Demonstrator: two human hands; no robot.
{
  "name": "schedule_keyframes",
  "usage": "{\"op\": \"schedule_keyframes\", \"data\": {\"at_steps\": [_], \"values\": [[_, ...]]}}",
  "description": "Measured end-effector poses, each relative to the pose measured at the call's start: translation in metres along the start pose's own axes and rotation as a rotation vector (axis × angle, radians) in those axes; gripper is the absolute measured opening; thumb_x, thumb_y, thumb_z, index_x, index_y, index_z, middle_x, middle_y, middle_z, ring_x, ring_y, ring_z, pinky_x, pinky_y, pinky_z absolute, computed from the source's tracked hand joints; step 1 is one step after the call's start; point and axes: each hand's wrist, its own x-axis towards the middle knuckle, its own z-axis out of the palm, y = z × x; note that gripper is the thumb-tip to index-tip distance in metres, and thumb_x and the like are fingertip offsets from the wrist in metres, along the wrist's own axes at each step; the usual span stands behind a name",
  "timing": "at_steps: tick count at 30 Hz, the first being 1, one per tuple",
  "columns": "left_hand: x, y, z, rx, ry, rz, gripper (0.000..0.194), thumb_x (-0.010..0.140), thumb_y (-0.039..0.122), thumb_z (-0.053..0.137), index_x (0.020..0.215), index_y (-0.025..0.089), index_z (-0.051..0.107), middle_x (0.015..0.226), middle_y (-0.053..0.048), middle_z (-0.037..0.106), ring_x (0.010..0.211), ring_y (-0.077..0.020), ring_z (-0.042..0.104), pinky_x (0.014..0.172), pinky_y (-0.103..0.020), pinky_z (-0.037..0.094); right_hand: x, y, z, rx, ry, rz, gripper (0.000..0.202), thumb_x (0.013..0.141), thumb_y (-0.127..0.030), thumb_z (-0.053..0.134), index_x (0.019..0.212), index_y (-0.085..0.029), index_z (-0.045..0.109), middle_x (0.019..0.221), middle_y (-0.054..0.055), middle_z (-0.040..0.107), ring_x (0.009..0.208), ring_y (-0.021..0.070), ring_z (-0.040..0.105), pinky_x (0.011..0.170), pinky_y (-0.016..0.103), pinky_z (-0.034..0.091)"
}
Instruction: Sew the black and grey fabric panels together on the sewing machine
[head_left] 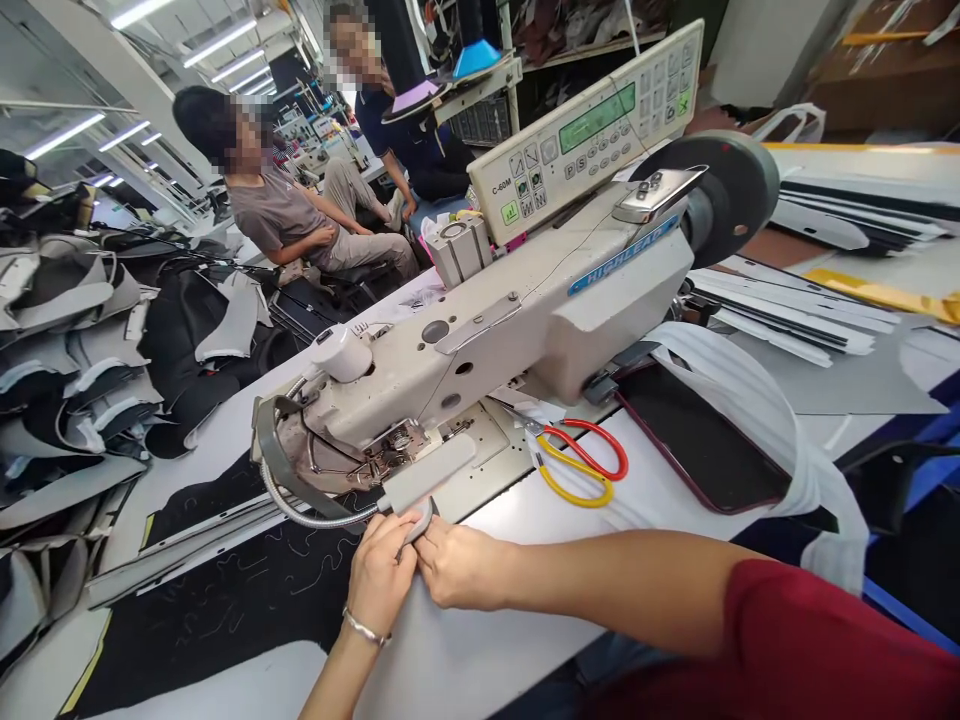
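My left hand (381, 572), with a silver bracelet on its wrist, has its fingers closed on a small grey piece of material (424, 516). Right beside it, my right hand (466, 566) is curled into a fist on the same piece, its fingertips hidden. The piece bends upward between the two hands. Just beyond them is the needle end of a sewing machine (517, 330), with a flat pale grey part (433, 472) in front of it. Scissors (577, 462) with one red and one yellow handle lie on the white table to the right of my hands.
A phone or tablet (697, 440) lies to the right, beside a looped white strap (757, 390). Black fabric (225, 610) with loose threads spreads out on the left. Cut pieces (67, 300) are heaped further left. Two people sit behind the machine's control panel (592, 130).
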Motion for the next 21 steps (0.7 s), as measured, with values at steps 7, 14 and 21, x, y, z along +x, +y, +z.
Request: {"op": "schedule_keyframes", "data": {"at_steps": [7, 14, 21], "values": [[-0.006, 0.01, 0.007, 0.033, 0.02, 0.07, 0.033, 0.075, 0.004, 0.033, 0.09, 0.013, 0.062, 0.09, -0.006, 0.065, 0.08, -0.0156, 0.055, 0.074, -0.029, 0.05, -0.004, -0.005, -0.011, -0.07, -0.167, -0.056, 0.012, 0.075, -0.015, 0.051, 0.073, -0.011, 0.062, 0.082, 0.014, 0.059, 0.082, 0.0252, 0.051, 0.075, 0.042, 0.04], [0.002, 0.0, 0.021, 0.227, -0.004, 0.042, 0.035, 0.077, 0.007, 0.032, 0.094, 0.016, 0.061, 0.087, -0.005, 0.065, 0.081, -0.017, 0.057, 0.075, -0.029, 0.051, 0.0, 0.003, 0.0, -0.159, -0.114, -0.021, 0.014, 0.076, -0.019, 0.052, 0.083, -0.012, 0.062, 0.086, 0.012, 0.059, 0.09, 0.026, 0.051, 0.088, 0.046, 0.036], [0.012, -0.008, 0.018, 0.361, -0.106, -0.055, 0.03, 0.075, 0.013, 0.038, 0.088, 0.019, 0.064, 0.085, -0.007, 0.063, 0.084, -0.0194, 0.056, 0.075, -0.03, 0.05, 0.007, -0.003, 0.02, -0.15, -0.049, 0.096, 0.032, 0.081, -0.019, 0.045, 0.105, 0.001, 0.053, 0.11, 0.024, 0.051, 0.107, 0.0319, 0.044, 0.094, 0.049, 0.031]]}}
